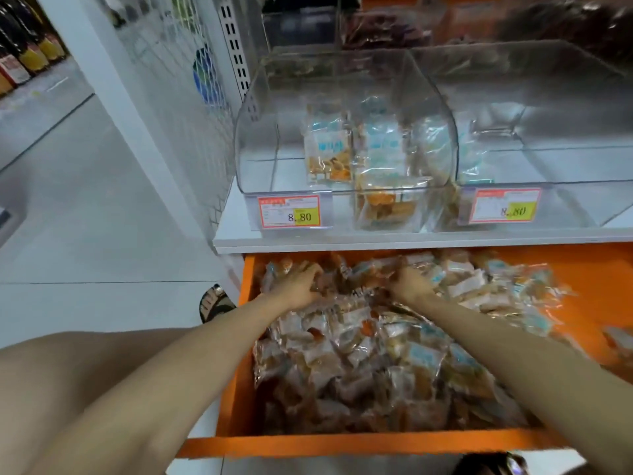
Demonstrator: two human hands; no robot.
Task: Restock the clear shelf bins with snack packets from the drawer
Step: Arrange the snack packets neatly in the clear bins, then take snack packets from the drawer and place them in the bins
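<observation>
Left hand (pixel 296 286) fingers curl down round packets (pixel 376 354) at the back of the orange drawer (pixel 236 371). The right hand (pixel 412 282), near it, digs into the same heap with its fingertips buried, so its grip cannot be told. Both forearms reach in over the drawer's front edge.

At far left, pale floor (pixel 85 234) lies open beside a white mesh panel (pixel 178 97). A sandalled foot (pixel 214 303) stands just beside the drawer's left wall. The drawer is pulled out below a white shelf (pixel 376 240). The heap fills its left and middle, and bare orange bottom shows at the right.

On the shelf, two clear bins stand side by side, touching or nearly so. The left bin (pixel 267 132) holds a few packs (pixel 359 149) in its middle and right, with open room in its left part. One pack leans against the front wall. The right bin (pixel 548 132) shows mostly bare bottom. Each bin front carries a price tag (pixel 289 212) reading 8.80. Darker goods above are blurred.
</observation>
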